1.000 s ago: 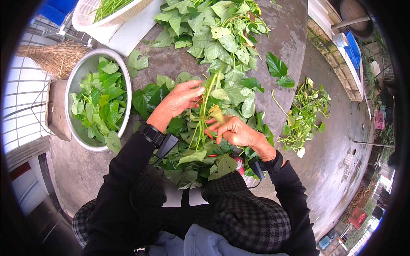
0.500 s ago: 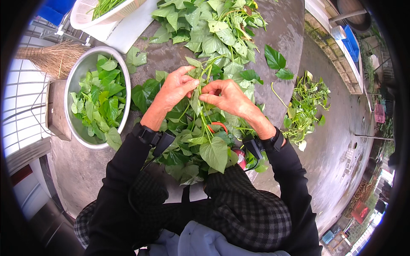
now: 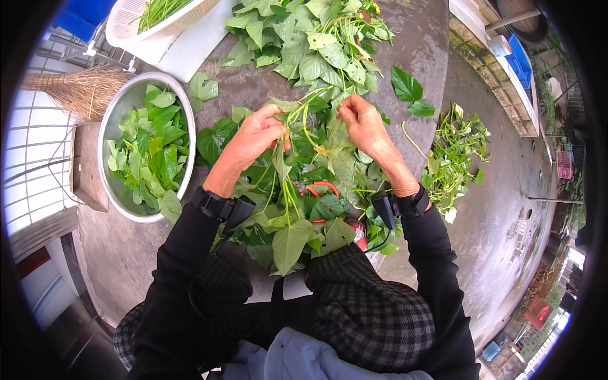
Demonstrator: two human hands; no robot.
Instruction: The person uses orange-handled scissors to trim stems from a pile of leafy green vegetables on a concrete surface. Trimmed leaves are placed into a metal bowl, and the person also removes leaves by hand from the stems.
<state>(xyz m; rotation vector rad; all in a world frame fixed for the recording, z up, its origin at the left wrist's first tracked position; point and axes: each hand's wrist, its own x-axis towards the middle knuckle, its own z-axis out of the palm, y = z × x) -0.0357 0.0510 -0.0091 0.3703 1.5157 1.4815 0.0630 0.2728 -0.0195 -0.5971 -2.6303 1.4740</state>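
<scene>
My left hand (image 3: 256, 139) is closed round a bunch of leafy green vine stems (image 3: 288, 196), whose leaves dangle toward my knees. Across from it, my right hand (image 3: 367, 130) pinches at a pale green leaf (image 3: 341, 142), smeared by motion below the fingertips. Just beneath the hands, orange-red handles (image 3: 326, 185) of a tool poke out of the loose greens; the rest of that tool is buried. A heap of cut leafy vines (image 3: 310, 47) lies beyond my hands, and more leaves spread under them.
On the left stands a metal basin (image 3: 189, 145) holding picked leaves, beside a straw broom (image 3: 95, 88). A pale basket (image 3: 120, 31) of green stems is at the far left. Stripped vines (image 3: 453, 161) lie on the wet floor at the right, near two loose leaves (image 3: 406, 85).
My hands have drawn apart: the right has moved right and slightly up, away from the left. The hanging stems have swung left, showing more of the orange-red handles.
</scene>
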